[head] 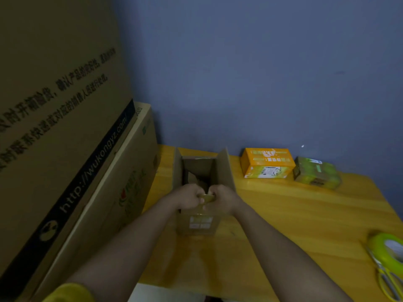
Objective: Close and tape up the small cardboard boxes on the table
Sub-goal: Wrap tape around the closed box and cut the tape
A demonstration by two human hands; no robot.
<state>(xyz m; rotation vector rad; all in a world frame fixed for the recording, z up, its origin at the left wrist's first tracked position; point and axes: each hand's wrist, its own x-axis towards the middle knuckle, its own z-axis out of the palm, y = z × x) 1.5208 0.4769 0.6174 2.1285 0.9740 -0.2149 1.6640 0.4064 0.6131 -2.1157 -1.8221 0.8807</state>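
Note:
A small brown cardboard box (225, 171) stands open on the yellow wooden table (294, 214), its side flaps upright and crumpled paper inside. My left hand (188, 197) and my right hand (222, 198) meet at the box's near top edge, fingers curled over the near flap with its shiny strip of tape. A white label sits on the box's front face. A roll of green tape (387, 247) lies at the table's right edge, with yellow-handled scissors (388, 277) beside it.
Large cardboard cartons (65, 138) lean against the wall on the left, close to the box. An orange packet (267, 163) and a taped green-brown parcel (317, 173) sit at the back by the blue wall (261, 73).

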